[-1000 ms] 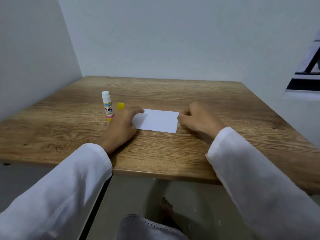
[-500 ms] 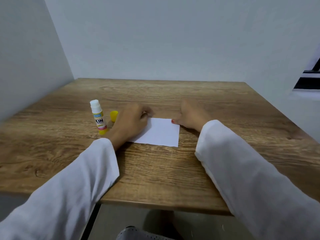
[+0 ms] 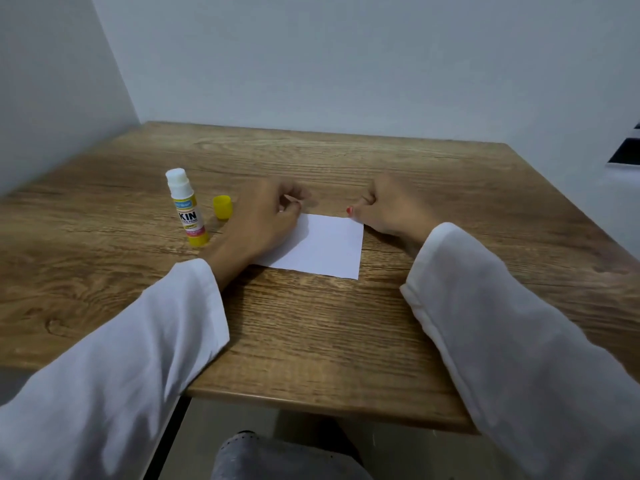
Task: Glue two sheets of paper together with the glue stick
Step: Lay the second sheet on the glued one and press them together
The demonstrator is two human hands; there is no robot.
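A white paper sheet (image 3: 322,247) lies flat on the wooden table (image 3: 311,334); whether a second sheet lies under it I cannot tell. My left hand (image 3: 259,223) rests on the sheet's left part with fingers curled, fingertips by the far left corner. My right hand (image 3: 388,209) is curled into a loose fist, its thumb touching the far right corner. An uncapped glue stick (image 3: 185,206) stands upright left of my left hand. Its yellow cap (image 3: 222,207) sits between the two, apart from both.
Plain walls close off the table on the left and at the back. The table's near edge (image 3: 311,403) runs above my lap. White sleeves cover both forearms.
Both hands have slid from the sheet's side edges up to its far corners and curled tighter. The glue stick and cap have not moved.
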